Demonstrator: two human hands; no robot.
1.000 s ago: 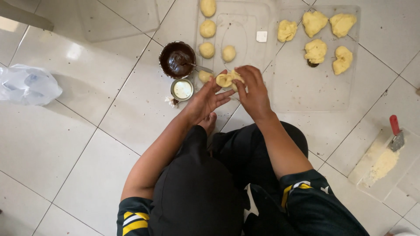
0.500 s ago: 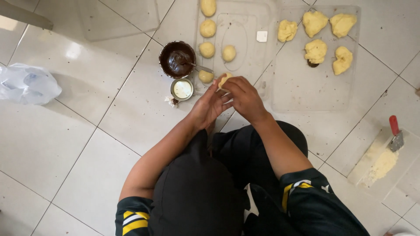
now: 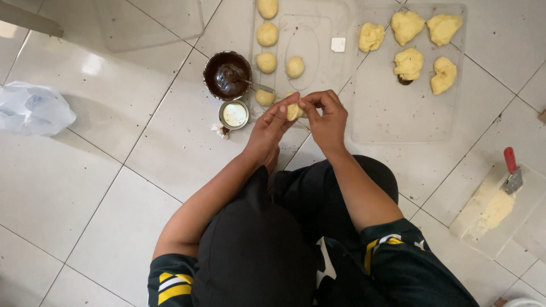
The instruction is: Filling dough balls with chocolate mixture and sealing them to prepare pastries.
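I sit on a tiled floor and pinch a small pale-yellow dough piece (image 3: 294,111) between both hands. My left hand (image 3: 272,129) cups it from the left. My right hand (image 3: 324,116) closes over it from the right. Just beyond my hands lies a clear plastic sheet (image 3: 318,68) with several round dough balls (image 3: 267,34) in a column. A dark bowl of chocolate filling (image 3: 227,74) with a spoon stands left of them. A small round tin of white stuff (image 3: 234,113) sits beside my left hand.
Several rough folded dough pieces (image 3: 419,40) lie on a second clear sheet (image 3: 409,113) at the upper right. A red-handled scraper (image 3: 512,170) rests on a floured board (image 3: 489,216) at right. A crumpled plastic bag (image 3: 31,108) lies at far left.
My hands have closed tighter around the dough piece, folding it from a flatter shape into a pinched lump. Everything else stays where it was.
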